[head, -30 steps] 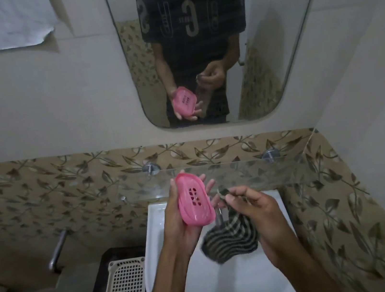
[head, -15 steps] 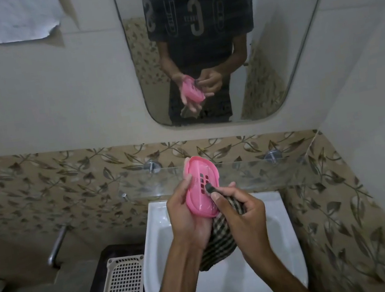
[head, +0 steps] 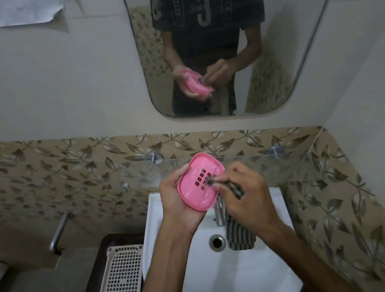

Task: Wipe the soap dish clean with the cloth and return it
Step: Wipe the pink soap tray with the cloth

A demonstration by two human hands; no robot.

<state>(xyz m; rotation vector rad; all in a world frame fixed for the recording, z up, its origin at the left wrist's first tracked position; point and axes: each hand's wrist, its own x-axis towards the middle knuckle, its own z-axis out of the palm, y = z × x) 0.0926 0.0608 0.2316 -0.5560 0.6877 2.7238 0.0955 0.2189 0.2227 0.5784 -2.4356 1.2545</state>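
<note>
Over a white ceramic washbasin (head: pixel 232 278), the left hand (head: pixel 178 203) cradles a pink plastic soap dish (head: pixel 197 190) with rounded corners and a block of small rectangular drain slots in its floor. The dish is tilted so that its hollow side faces the camera; the left thumb lies along its left rim and the fingers (head: pixel 183 172) curl round behind it, closed on the dish. The dish is held in the air in front of a clear glass shelf (head: pixel 252 161) that runs along the wall on two round metal mounts, above the basin's far edge.

The right hand (head: pixel 244 195) is closed around a dark-and-light striped cloth (head: pixel 240 234). Its thumb and forefinger pinch a twisted tip of the cloth and press it against the drain slots in the middle of the dish. The rest of the cloth hangs down below the palm, its lower end dangling just beside the round metal drain hole (head: pixel 217 242) of the basin. A chrome tap (head: pixel 219 213) stands behind the cloth, partly hidden by the two hands.

To the left of the basin, a cream perforated plastic tray (head: pixel 118 283) lies on a dark brown stand (head: pixel 93 275). A band of leaf-patterned tiles (head: pixel 52 178) covers the wall behind the shelf. Above it, a rounded wall mirror (head: pixel 271 45) reflects the person's dark printed T-shirt, both hands, the dish and the cloth.
</note>
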